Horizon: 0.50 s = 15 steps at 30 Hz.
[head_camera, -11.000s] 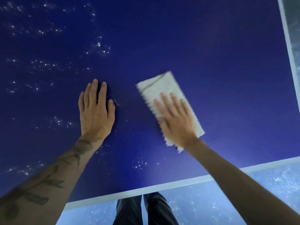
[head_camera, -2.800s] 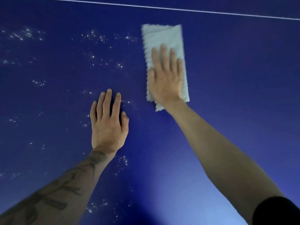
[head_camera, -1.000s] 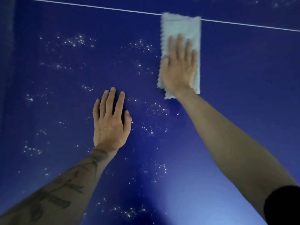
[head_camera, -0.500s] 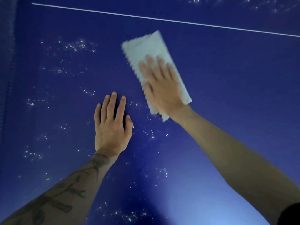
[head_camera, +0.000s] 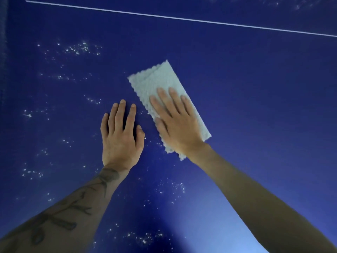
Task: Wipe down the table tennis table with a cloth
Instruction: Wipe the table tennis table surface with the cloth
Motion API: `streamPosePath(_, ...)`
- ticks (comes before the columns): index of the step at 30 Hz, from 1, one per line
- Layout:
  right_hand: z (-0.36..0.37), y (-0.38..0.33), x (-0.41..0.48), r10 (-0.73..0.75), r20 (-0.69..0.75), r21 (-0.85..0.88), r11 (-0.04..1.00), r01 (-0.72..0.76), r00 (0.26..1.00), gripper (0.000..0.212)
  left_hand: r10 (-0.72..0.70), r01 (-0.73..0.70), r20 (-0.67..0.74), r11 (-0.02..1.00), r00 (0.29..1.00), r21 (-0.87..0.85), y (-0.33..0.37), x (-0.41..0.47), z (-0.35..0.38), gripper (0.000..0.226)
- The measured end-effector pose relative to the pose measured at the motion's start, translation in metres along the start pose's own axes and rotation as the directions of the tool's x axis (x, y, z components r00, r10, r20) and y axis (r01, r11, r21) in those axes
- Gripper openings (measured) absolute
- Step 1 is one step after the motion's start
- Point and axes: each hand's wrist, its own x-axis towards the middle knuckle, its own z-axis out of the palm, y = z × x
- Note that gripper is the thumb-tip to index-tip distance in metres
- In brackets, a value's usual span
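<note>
Head view: right hand [head_camera: 179, 125] spread flat, pressing folded cloth [head_camera: 160, 83] mid-counter [head_camera: 255, 106]; left hand [head_camera: 120, 139] spread at 9 o'clock, bracing. Risks: smearing white specks [head_camera: 76, 49] under palm, missing 10 o'clock patch.

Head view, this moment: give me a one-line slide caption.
Right hand presses a folded cloth flat on the speckled blue table; left hand rests palm-down beside it.

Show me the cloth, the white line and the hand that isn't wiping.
cloth [head_camera: 156, 79], head view, bare far end.
white line [head_camera: 182, 18], head view, mid-stretch.
left hand [head_camera: 120, 141], head view, back of hand.
</note>
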Motion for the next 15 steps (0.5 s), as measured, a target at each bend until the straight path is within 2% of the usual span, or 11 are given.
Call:
streamPosePath(1, 0.002, 0.010, -0.017, 0.025, -0.004, 0.007, 1.000, -0.025, 1.000, 0.062, 0.001, -0.001, 0.001, 1.000, 1.000, -0.004, 0.000, 0.000, 0.000, 0.057)
streamPosePath(3, -0.001, 0.039, -0.028, 0.221, -0.032, 0.030, 0.975, -0.220, 0.975, 0.062, 0.003, -0.003, -0.004, 1.000, 1.000, -0.008, 0.000, -0.001, 0.000, 0.057)
streamPosePath(5, -0.007, 0.056, -0.014, 0.409, -0.041, 0.043, 0.912, -0.407, 0.912, 0.063, 0.005, -0.005, 0.006, 1.000, 1.000, -0.011, -0.001, -0.002, 0.000, 0.057)
streamPosePath(7, -0.011, 0.050, 0.012, 0.509, -0.054, 0.102, 0.859, -0.503, 0.859, 0.064, 0.004, -0.004, 0.013, 1.000, 1.000, -0.015, 0.000, -0.001, 0.000, 0.057)
streamPosePath(9, -0.011, 0.022, 0.025, 0.468, -0.046, 0.110, 0.880, -0.461, 0.882, 0.066, 0.001, -0.001, 0.008, 1.000, 1.000, -0.008, 0.001, -0.001, -0.001, 0.057)
streamPosePath(11, -0.002, -0.007, 0.006, 0.279, -0.027, 0.067, 0.959, -0.277, 0.960, 0.065, 0.004, -0.004, 0.004, 1.000, 1.000, -0.004, 0.000, -0.001, -0.001, 0.058)
streamPosePath(13, 0.008, -0.012, -0.032, 0.090, -0.013, 0.026, 0.996, -0.090, 0.996, 0.063, 0.008, -0.008, 0.010, 1.000, 1.000, -0.002, 0.000, -0.001, 0.000, 0.058)
streamPosePath(14, 0.010, -0.003, -0.049, 0.064, -0.014, 0.022, 0.998, -0.064, 0.998, 0.061, 0.008, -0.008, 0.015, 1.000, 1.000, -0.004, -0.001, -0.002, 0.000, 0.058)
streamPosePath(15, 0.010, 0.011, -0.059, 0.098, -0.027, 0.022, 0.995, -0.097, 0.995, 0.061, 0.005, -0.004, 0.016, 1.000, 1.000, -0.007, -0.001, -0.002, 0.000, 0.058)
